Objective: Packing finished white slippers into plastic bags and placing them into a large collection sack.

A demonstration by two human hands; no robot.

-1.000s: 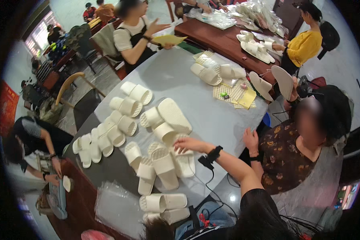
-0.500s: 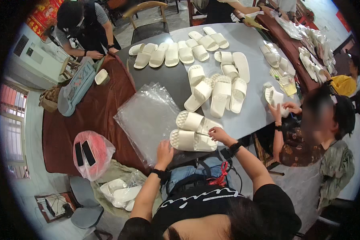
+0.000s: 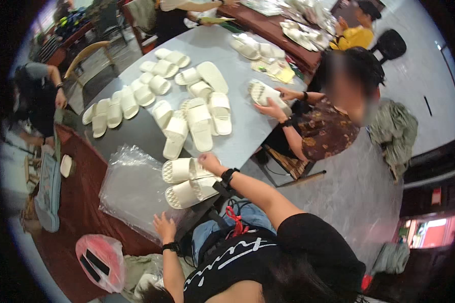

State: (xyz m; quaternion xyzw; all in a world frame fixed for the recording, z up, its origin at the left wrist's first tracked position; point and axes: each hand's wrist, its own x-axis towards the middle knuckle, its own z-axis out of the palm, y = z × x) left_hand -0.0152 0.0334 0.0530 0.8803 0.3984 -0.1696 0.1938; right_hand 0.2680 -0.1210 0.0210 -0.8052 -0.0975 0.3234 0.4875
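Observation:
Two white slippers [image 3: 187, 182] lie side by side at the near edge of the grey table [image 3: 247, 136], soles partly turned up. My right hand [image 3: 208, 161], with a black wrist strap, touches the end of the upper slipper; its fingers are curled and their grip is hidden. My left hand [image 3: 164, 227] lies flat with fingers spread on the near edge of a stack of clear plastic bags [image 3: 131, 187], which sits left of the pair.
Several more white slippers [image 3: 197, 121] lie spread across the table. A seated person on the right holds a slipper [image 3: 265, 93]. A pink bag [image 3: 100, 260] lies on the dark red cloth [image 3: 76, 207] at the lower left. Other people sit at the far tables.
My head has swung, so the table sits differently in view. My right hand came back from the middle pile to the near pair. My left hand is still on the plastic bags.

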